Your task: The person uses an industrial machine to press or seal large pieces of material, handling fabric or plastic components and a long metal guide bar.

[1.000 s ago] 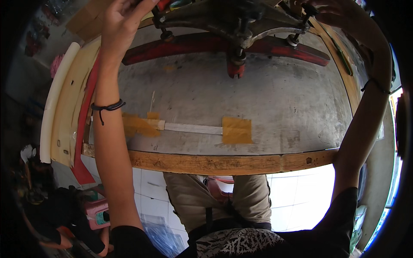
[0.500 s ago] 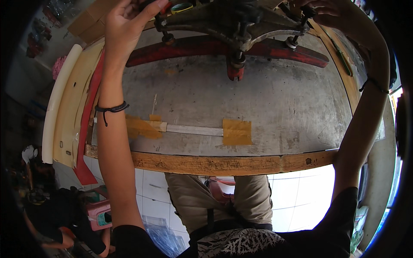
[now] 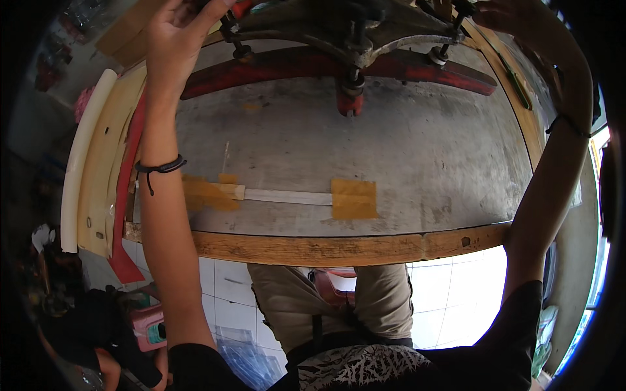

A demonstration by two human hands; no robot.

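A dark metal frame with spreading arms (image 3: 303,32) stands at the far side of the grey tabletop (image 3: 287,137). Upright screws (image 3: 355,81) pass through its arms, above a long red metal bar (image 3: 261,68). At the frame's left end, my left hand (image 3: 173,39) has its thumb stretched over a screw. Its fingers are bent, and the upper picture edge cuts off what they hold, if anything. My right hand (image 3: 512,16) reaches the right end, fingers curled at a black knob (image 3: 463,8) atop a screw.
A pale strip (image 3: 287,196) lies taped down with brownish tape (image 3: 354,199) near the wooden front edge (image 3: 326,249). Left are a white roll (image 3: 88,163) and red strip (image 3: 120,215); right, a green-handled tool (image 3: 521,94). Another person (image 3: 98,332) is at the lower left.
The view has shifted slightly, so the frame and red bar appear a little higher and farther left. My left hand is also higher and farther left. Both hands remain at the frame's ends.
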